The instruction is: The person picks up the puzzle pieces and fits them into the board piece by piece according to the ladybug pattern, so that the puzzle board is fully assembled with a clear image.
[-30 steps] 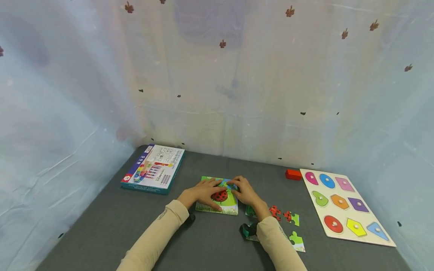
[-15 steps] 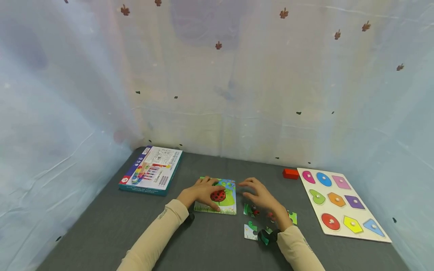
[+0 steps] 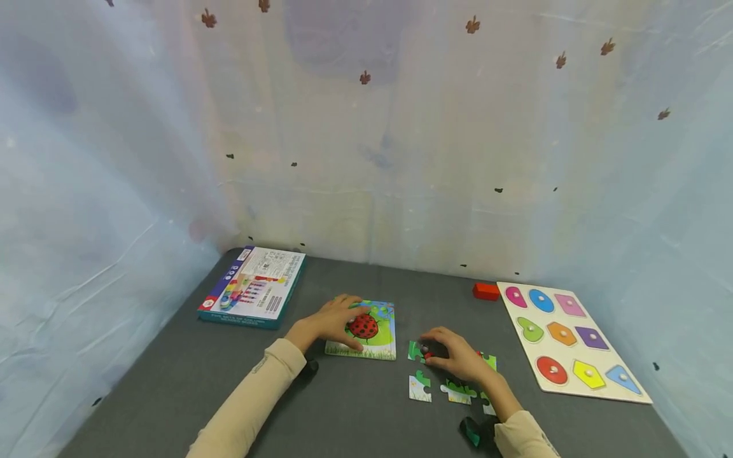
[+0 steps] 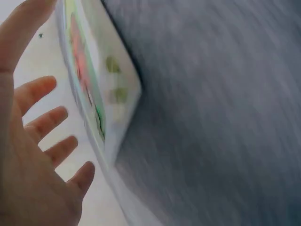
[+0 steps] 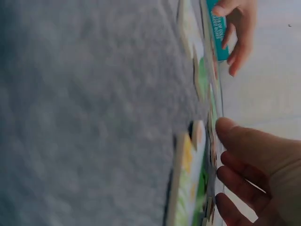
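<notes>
Ladybug puzzle board (head view): The framed ladybug puzzle board [image 3: 366, 352] lies flat at about 6 o'clock from the centre; the left hand [image 3: 331, 322] lies across its 9 o'clock edge, fingers spread wide. Sideways pressure there could skid the board.
Loose jigsaw pieces (head view): These lie at 4 o'clock from the board. The right hand [image 3: 455, 354] reaches over the upper row, thumb and forefinger parted around a red-and-black jigsaw piece [image 3: 429, 354]; contact cannot be told. A green jigsaw piece [image 3: 415, 351] sits just beside it at 9 o'clock, so a careless fingertip could knock it askew.
Left fingers (left wrist view): All five digits show, well separated, with nothing between them; from above, the back of the hand covers part of this.
Right fingers (right wrist view): Gently bent, a gap below the thumb, no piece visible within.
Piece edges (right wrist view): A foreground jigsaw piece [image 5: 187, 183], at 9 o'clock from the hand, reveals its thickness, scarcely readable from above; so slim an edge may slip from a hasty pinch.
</notes>
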